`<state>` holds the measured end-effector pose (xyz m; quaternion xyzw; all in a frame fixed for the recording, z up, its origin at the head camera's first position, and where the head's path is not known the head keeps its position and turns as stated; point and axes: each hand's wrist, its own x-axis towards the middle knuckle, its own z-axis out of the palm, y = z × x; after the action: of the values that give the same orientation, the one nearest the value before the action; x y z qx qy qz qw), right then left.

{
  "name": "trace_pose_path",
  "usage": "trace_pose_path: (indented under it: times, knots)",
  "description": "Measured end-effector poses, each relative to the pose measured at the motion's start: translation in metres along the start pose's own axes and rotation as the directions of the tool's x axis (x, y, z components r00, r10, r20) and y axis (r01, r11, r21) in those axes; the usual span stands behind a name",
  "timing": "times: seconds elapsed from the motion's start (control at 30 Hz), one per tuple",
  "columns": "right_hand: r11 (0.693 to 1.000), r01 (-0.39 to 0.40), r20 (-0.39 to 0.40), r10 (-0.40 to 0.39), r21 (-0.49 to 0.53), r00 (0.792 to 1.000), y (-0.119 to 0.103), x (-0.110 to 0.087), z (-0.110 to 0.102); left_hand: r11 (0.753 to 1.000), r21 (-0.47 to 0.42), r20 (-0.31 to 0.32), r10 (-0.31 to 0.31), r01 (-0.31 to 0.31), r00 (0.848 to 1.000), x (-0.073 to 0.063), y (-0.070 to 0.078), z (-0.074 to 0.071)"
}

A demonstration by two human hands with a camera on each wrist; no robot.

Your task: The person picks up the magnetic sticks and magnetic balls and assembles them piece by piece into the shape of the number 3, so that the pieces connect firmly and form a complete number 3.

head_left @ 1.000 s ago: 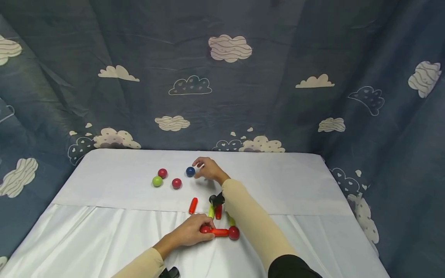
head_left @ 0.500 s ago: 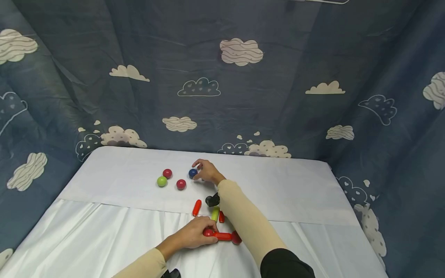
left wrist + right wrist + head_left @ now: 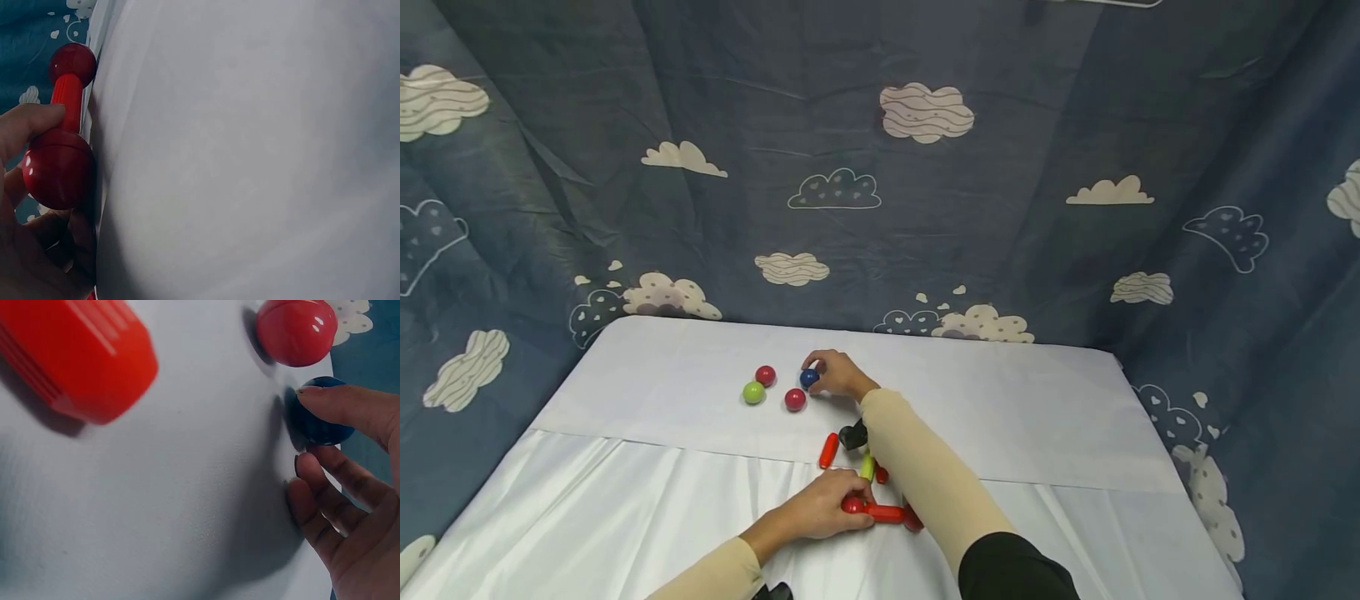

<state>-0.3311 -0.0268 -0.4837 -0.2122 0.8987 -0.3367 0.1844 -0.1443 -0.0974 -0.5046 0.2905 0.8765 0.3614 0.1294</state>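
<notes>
My left hand [image 3: 820, 504] grips a toy of red balls and rods at its near left end. In the left wrist view its thumb lies where the ball [image 3: 59, 172] meets the ribbed red rod [image 3: 70, 94], with a second red ball [image 3: 73, 62] on the rod's far end. A yellow-green rod [image 3: 867, 467] and a red rod [image 3: 882, 475] show behind, partly hidden by the right sleeve. Farther back, my right hand [image 3: 841, 375] pinches a blue ball [image 3: 808, 378]; its thumb lies across the ball [image 3: 322, 428] in the right wrist view, the other fingers curled below.
Left of the right hand lie a red ball [image 3: 794, 400], another red ball [image 3: 765, 376] and a green ball [image 3: 753, 392]. A loose red rod [image 3: 828, 451] rests just beyond the left hand. A cloud-print curtain [image 3: 850, 233] hangs behind the white table [image 3: 1037, 408].
My right hand has closed round the blue ball and shifted it slightly left, toward the nearer red ball. The left hand keeps its grip; the head view has turned a little.
</notes>
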Motion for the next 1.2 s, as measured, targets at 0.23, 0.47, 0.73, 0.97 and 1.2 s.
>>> trace_pose_path:
  times: [0.23,0.47,0.73,0.97,1.2]
  knots:
    - [0.999,-0.033,-0.011,0.033,0.028,0.999,0.001,-0.002,-0.004,1.000,0.000,0.002,-0.006,0.006,1.000,0.001,0.002,0.000]
    - [0.996,-0.057,-0.056,0.061,0.072,0.997,0.010,-0.013,-0.018,1.000,-0.006,0.012,0.002,-0.002,1.000,0.001,0.003,0.002]
    - [0.996,-0.062,-0.032,0.065,0.071,0.997,0.013,-0.034,-0.044,1.000,0.005,0.007,-0.015,0.015,1.000,0.000,0.004,-0.001]
    - [0.954,-0.085,-0.029,0.098,0.288,0.995,0.033,-0.058,-0.058,1.000,0.018,0.007,-0.022,0.022,1.000,0.000,0.005,-0.001]
    - [0.948,-0.088,-0.039,0.104,0.307,0.994,0.052,-0.083,-0.064,0.999,0.011,0.014,-0.039,0.039,0.999,0.001,0.008,0.002]
